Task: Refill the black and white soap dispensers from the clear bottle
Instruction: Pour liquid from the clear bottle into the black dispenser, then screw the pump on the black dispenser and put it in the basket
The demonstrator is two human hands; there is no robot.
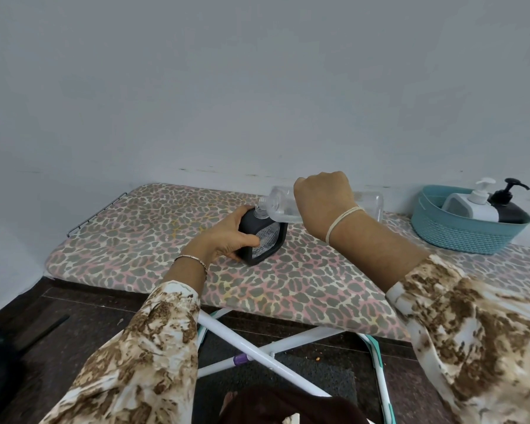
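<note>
left hand [227, 237] wraps round the side of a square black dispenser [263, 237], thumb across its front face and fingers behind, holding it on the ironing board [135, 240]. the dispenser leans a little to the left, has no pump on it, and shows a clear window on its near side. right hand [322, 197] is closed in a fist over the middle of the clear bottle [368, 201], seen from the back of the hand, so the fingers themselves are hidden. the bottle lies close to level above the board, base toward the right, neck toward the left – its mouth meets the open top of the black dispenser. whether liquid is flowing i cannot tell.

far right on the board sits a teal basket [459, 234], well apart from the hands. inside it stand a white pump dispenser [475, 203] and, just beside it on the right, a black pump dispenser [508, 206] – both with pumps fitted.

the board has a leopard-print cover and stands on crossed white legs [257, 347] against a pale wall [196, 87]. a thin bracelet [190, 260] rings the left wrist, a pale thread [343, 218] the right.
</note>
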